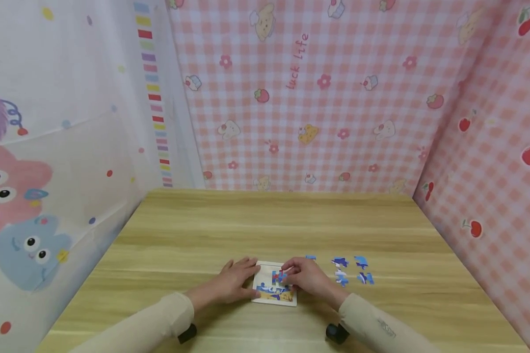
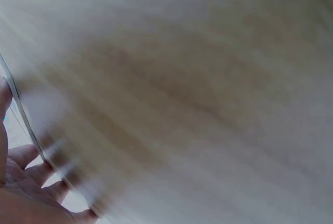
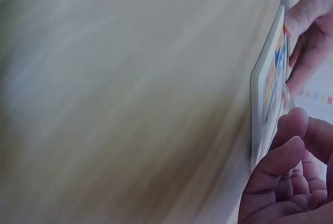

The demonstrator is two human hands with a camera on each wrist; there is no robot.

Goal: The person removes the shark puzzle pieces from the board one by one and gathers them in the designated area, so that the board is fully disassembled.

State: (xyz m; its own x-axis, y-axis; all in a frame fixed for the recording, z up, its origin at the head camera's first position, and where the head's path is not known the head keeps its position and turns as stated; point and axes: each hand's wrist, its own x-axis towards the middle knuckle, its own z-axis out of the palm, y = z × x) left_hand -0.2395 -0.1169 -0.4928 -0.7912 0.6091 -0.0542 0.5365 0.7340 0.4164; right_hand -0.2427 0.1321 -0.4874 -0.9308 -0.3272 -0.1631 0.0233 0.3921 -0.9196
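A small white puzzle tray (image 1: 274,303) lies near the front middle of the table, its lower part filled with yellow, blue and white pieces. My left hand (image 1: 236,281) rests at the tray's left side, fingers extended, thumb at the lower left corner. Over the tray's right side, my right hand (image 1: 306,277) pinches a blue and red puzzle piece (image 1: 277,277) between thumb and fingertips. In the right wrist view the tray (image 3: 256,109) appears edge-on, with the bent right fingers (image 3: 273,169) close by. The left wrist view catches only part of the left hand (image 2: 31,187).
Several loose puzzle pieces (image 1: 341,278) lie on the wooden table (image 1: 265,220) to the right of the tray, one partly behind the right hand. Patterned cloths (image 1: 309,108) hang at the back and both sides. Dark wrist devices (image 1: 337,333) sit under both sleeves.
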